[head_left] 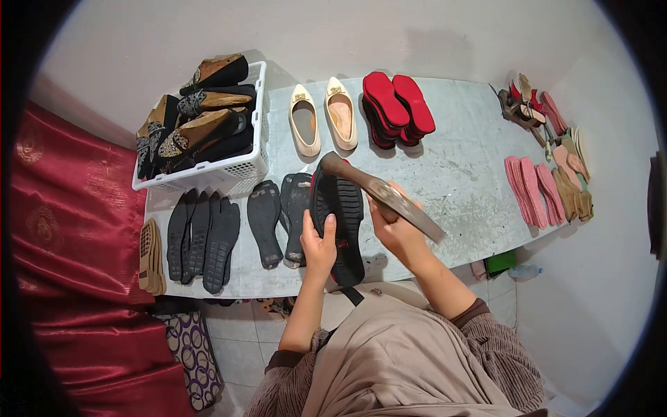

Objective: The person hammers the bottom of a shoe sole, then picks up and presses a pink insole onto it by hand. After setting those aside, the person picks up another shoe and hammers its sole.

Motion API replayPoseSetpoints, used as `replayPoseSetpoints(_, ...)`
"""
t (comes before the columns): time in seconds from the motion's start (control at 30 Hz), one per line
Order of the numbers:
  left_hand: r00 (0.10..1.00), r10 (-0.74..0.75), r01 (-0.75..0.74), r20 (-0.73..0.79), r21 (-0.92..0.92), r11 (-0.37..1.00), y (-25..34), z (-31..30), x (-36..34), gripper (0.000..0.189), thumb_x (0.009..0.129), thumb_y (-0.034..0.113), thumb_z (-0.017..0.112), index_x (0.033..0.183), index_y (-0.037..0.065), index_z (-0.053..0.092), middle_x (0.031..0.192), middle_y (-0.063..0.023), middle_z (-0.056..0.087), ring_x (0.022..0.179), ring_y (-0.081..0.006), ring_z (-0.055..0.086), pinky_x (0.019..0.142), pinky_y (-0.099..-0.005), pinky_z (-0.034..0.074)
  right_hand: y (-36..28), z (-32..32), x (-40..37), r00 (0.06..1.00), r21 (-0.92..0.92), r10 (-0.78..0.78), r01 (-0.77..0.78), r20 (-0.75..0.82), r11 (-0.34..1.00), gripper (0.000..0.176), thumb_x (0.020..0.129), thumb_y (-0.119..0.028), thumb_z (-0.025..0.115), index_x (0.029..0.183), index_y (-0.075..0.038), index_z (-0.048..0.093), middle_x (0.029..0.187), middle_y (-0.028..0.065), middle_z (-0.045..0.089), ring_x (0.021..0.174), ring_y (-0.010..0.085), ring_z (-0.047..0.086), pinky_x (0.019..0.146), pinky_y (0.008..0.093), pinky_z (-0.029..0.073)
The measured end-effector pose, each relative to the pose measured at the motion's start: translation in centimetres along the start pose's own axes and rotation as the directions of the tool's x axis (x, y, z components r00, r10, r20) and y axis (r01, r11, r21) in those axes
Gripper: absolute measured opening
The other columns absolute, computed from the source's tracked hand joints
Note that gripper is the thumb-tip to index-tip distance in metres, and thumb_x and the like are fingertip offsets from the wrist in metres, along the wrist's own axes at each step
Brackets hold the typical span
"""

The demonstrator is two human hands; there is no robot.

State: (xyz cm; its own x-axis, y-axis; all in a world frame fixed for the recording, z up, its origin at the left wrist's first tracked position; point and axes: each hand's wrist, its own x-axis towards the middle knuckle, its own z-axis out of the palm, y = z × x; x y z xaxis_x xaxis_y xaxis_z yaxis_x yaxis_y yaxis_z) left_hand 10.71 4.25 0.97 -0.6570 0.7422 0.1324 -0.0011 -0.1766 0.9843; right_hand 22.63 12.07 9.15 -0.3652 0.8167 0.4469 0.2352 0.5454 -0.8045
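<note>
My left hand (pixel 319 243) grips the edge of a black shoe sole (pixel 347 240), its ridged tread turned up and a strip of red showing along its upper left edge. In my right hand (pixel 394 226) is a hammer (pixel 389 197), the fingers wrapped round its long worn shaft. Its rounded brown end (pixel 335 165) overlaps the toe part of the sole in this view. Just left of my left hand lie more black soles (pixel 265 224) on the table (pixel 462 187).
A white basket (pixel 260 118) of embellished shoes stands at the back left. Behind the hammer are cream shoes (pixel 304 120) and red soles (pixel 385 101). Dark soles (pixel 221 243) and tan soles (pixel 149 257) lie left; pink pieces (pixel 526 191) and tools (pixel 528 111) lie right.
</note>
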Motion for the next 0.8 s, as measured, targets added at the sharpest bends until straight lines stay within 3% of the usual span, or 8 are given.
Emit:
replayPoseSetpoints(0.1, 1.000, -0.017, 0.015, -0.025, -0.058, 0.998, -0.6, 0.4, 0.2, 0.035, 0.089, 0.017, 0.058, 0.109, -0.010, 0.047, 0.096, -0.0134, 0.062, 0.085, -0.0130, 0.055, 0.076, -0.0257, 0.045, -1.0, -1.2, 0.4, 0.989, -0.164, 0.097, -0.077, 0.113, 0.983, 0.012, 0.074, -0.001, 0.061, 0.083, -0.005, 0.055, 0.060, 0.0137, 0.053, 0.054, 0.0369, 0.056, 0.049, 0.0373, 0.043)
replayPoseSetpoints(0.23, 0.996, 0.084, -0.082, -0.012, 0.148, 0.986, -0.5, -0.2, 0.0, 0.032, 0.089, 0.016, 0.058, 0.107, -0.009, 0.049, 0.086, -0.0117, 0.062, 0.077, -0.0111, 0.055, 0.069, -0.0255, 0.045, -2.1, -1.7, -0.9, 0.993, -0.058, -0.080, 0.085, 0.082, 0.995, 0.013, 0.072, -0.006, 0.062, 0.083, -0.008, 0.055, 0.065, 0.0113, 0.057, 0.058, 0.0324, 0.059, 0.049, 0.0369, 0.044)
replayPoseSetpoints(0.3, 0.997, 0.078, -0.076, -0.005, 0.164, 0.984, -0.6, -0.4, 0.4, 0.031, 0.088, 0.015, 0.059, 0.106, -0.008, 0.049, 0.075, -0.0099, 0.059, 0.068, -0.0095, 0.052, 0.061, -0.0253, 0.043, -1.5, -1.6, -1.5, 0.995, -0.056, -0.053, 0.058, 0.088, 0.997, 0.015, 0.071, -0.009, 0.064, 0.083, -0.011, 0.055, 0.065, 0.0089, 0.058, 0.059, 0.0291, 0.060, 0.049, 0.0360, 0.043)
replayPoseSetpoints(0.4, 0.997, 0.074, -0.069, -0.031, 0.147, 0.987, -1.5, -0.3, 0.4, 0.026, 0.088, 0.013, 0.059, 0.101, -0.007, 0.048, 0.069, -0.0080, 0.056, 0.063, -0.0088, 0.049, 0.057, -0.0243, 0.041, -2.1, -2.4, -1.3, 0.935, -0.289, -0.022, 0.131, 0.354, 0.948, 0.017, 0.072, -0.014, 0.067, 0.082, -0.009, 0.054, 0.064, 0.0087, 0.057, 0.057, 0.0276, 0.059, 0.049, 0.0337, 0.043)
replayPoseSetpoints(0.43, 0.999, 0.016, -0.008, -0.047, 0.154, 0.988, -1.7, -0.3, 0.5, 0.023, 0.088, 0.012, 0.059, 0.098, -0.006, 0.048, 0.070, -0.0076, 0.056, 0.062, -0.0089, 0.049, 0.057, -0.0239, 0.041, -2.1, -2.4, -1.5, 0.937, -0.293, -0.022, 0.132, 0.350, 0.947, 0.017, 0.072, -0.014, 0.067, 0.082, -0.009, 0.054, 0.064, 0.0087, 0.057, 0.057, 0.0276, 0.059, 0.049, 0.0337, 0.043)
replayPoseSetpoints(0.53, 0.995, 0.094, -0.096, 0.020, 0.189, 0.977, -1.5, -0.6, 0.3, 0.024, 0.088, 0.011, 0.057, 0.103, -0.005, 0.046, 0.072, -0.0075, 0.056, 0.066, -0.0085, 0.050, 0.059, -0.0235, 0.042, -1.5, -1.9, -2.5, 0.967, -0.057, -0.070, 0.087, 0.246, 0.995, 0.012, 0.074, -0.011, 0.063, 0.082, -0.009, 0.054, 0.064, 0.0096, 0.058, 0.057, 0.0269, 0.060, 0.048, 0.0344, 0.044)
replayPoseSetpoints(0.7, 0.996, 0.089, -0.091, 0.016, 0.190, 0.978, 0.5, -0.4, 0.3, 0.028, 0.089, 0.018, 0.058, 0.104, -0.005, 0.049, 0.086, -0.0119, 0.063, 0.077, -0.0114, 0.054, 0.066, -0.0257, 0.045, -0.7, -1.5, -2.3, 0.968, -0.206, 0.010, 0.044, 0.251, 0.978, 0.016, 0.072, -0.006, 0.062, 0.086, -0.009, 0.056, 0.062, 0.0093, 0.056, 0.053, 0.0276, 0.057, 0.048, 0.0332, 0.043)
replayPoseSetpoints(0.8, 0.995, 0.100, -0.103, 0.023, 0.139, 0.985, 0.4, -0.5, 0.2, 0.031, 0.089, 0.020, 0.059, 0.102, -0.006, 0.050, 0.086, -0.0121, 0.063, 0.077, -0.0124, 0.056, 0.068, -0.0271, 0.046, -1.0, -1.1, -1.8, 0.994, -0.093, -0.109, 0.107, -0.020, 0.990, 0.020, 0.067, 0.002, 0.063, 0.083, -0.006, 0.055, 0.064, 0.0118, 0.054, 0.055, 0.0297, 0.058, 0.048, 0.0338, 0.043)
